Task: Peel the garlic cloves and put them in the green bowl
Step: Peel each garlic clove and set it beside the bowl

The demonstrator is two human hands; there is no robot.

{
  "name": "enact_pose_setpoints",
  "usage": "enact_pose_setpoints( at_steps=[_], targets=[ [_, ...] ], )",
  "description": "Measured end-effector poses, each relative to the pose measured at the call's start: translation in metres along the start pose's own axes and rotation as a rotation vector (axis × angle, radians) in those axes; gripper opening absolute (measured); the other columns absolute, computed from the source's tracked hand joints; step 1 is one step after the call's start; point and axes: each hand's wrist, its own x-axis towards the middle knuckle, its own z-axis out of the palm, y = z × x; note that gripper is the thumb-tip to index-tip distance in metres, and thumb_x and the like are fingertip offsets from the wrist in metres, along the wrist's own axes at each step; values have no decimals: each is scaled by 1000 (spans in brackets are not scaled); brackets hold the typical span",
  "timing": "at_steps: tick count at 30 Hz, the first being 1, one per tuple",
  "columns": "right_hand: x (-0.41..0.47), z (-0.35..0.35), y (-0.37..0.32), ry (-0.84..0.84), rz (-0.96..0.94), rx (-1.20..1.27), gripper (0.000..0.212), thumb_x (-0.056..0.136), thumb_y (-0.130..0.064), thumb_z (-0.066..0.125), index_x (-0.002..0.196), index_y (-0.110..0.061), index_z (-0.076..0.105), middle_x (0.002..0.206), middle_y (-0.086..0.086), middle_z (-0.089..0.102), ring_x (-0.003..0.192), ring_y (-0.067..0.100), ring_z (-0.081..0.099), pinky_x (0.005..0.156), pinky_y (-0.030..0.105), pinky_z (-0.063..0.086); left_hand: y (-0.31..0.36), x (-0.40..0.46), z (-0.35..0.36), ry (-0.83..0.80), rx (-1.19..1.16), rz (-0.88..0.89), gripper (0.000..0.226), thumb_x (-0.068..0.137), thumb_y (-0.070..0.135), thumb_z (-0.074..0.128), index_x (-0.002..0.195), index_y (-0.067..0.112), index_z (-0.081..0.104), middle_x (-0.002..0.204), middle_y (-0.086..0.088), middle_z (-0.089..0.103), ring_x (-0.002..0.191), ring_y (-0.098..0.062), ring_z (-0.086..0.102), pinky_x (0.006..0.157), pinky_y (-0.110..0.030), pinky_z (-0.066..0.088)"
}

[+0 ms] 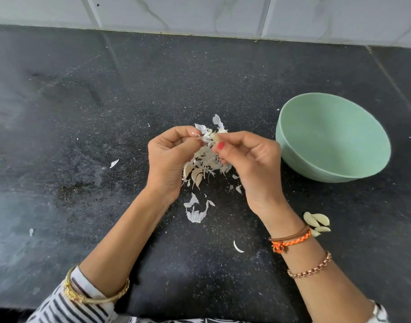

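My left hand [169, 157] and my right hand [248, 159] meet above the black counter [106, 113], both pinching one small garlic clove [214, 136] with papery skin hanging off it. Under the hands lies a heap of unpeeled cloves and skins [201, 170]. The green bowl [332, 136] stands to the right of my right hand, tilted toward me, with nothing visible inside. Several peeled cloves [316, 222] lie on the counter beside my right wrist.
Loose white skins [196, 212] lie near my forearms, with single flakes further left [114, 163] and one curl near the front [237, 247]. A white tiled wall [200, 12] closes the counter at the back.
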Motion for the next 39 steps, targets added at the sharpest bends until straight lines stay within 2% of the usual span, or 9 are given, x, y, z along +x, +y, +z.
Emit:
enact_pose_setpoints(
  at_steps=[4, 7, 11, 17, 21, 25, 33, 35, 39],
  targets=[
    [1, -2, 2, 24, 13, -131, 18, 85, 1, 61, 89, -14, 69, 65, -12, 66, 63, 0, 63, 58, 14, 49, 2, 1, -4, 22, 145, 126, 28, 75, 4, 53, 62, 21, 71, 56, 9, 57, 52, -4, 38, 49, -18, 30],
    [1, -2, 7, 21, -72, -337, 12, 86, -7, 61, 90, -14, 71, 67, -8, 66, 58, 7, 60, 52, 19, 48, 0, -2, -3, -87, 272, 260, 9, 77, 21, 62, 72, 19, 70, 58, 8, 57, 51, -3, 40, 49, -17, 33],
    [-1, -1, 12, 19, -195, -524, 12, 85, -14, 63, 85, -7, 72, 69, -10, 65, 61, 5, 60, 56, 8, 43, -6, -1, -5, -172, 424, 303, 6, 72, 36, 70, 77, 35, 71, 72, 11, 66, 68, -17, 55, 60, -45, 48],
    [2, -3, 11, 35, -132, -428, 9, 83, -9, 64, 86, -7, 72, 69, -13, 64, 64, 4, 63, 56, 10, 46, -4, 1, -6, -136, 342, 304, 6, 74, 16, 69, 75, 21, 68, 69, 14, 69, 67, -2, 61, 66, -18, 50],
    [1, -1, 7, 22, -139, -340, 10, 81, -8, 63, 81, -15, 70, 64, -6, 66, 58, 16, 61, 52, 28, 50, -3, -3, 0, -105, 238, 238, 9, 76, 12, 68, 69, 9, 64, 59, 11, 66, 54, 3, 55, 56, -10, 43],
    [-1, 0, 12, 53, -365, -561, 13, 81, -6, 63, 70, -5, 69, 67, -5, 64, 59, 12, 54, 55, 26, 45, -7, -4, 3, -76, 163, 120, 22, 81, 10, 63, 60, 7, 60, 53, 8, 61, 50, 0, 48, 51, -11, 39],
    [-2, 3, 18, 89, -852, -904, 14, 81, 1, 64, 67, 1, 67, 65, 8, 65, 61, 23, 56, 62, 23, 44, -7, -1, 4, -55, 49, -73, 28, 72, 16, 64, 46, 10, 55, 45, 5, 51, 49, -6, 43, 56, -22, 36],
    [-4, 4, 16, 100, -705, -760, 11, 81, -1, 64, 70, -2, 68, 68, 6, 66, 62, 19, 56, 62, 22, 44, -7, -2, 4, -46, 34, -25, 30, 78, 11, 66, 52, 6, 54, 47, 4, 54, 50, -7, 45, 58, -23, 39],
    [-3, 5, 2, 117, -85, -155, 12, 81, -7, 63, 74, -17, 66, 64, -3, 64, 56, 8, 55, 50, 22, 44, -13, -6, 3, -69, 123, 332, 15, 77, 21, 67, 64, 13, 65, 64, 2, 62, 62, -19, 52, 61, -34, 45]
  ],
)
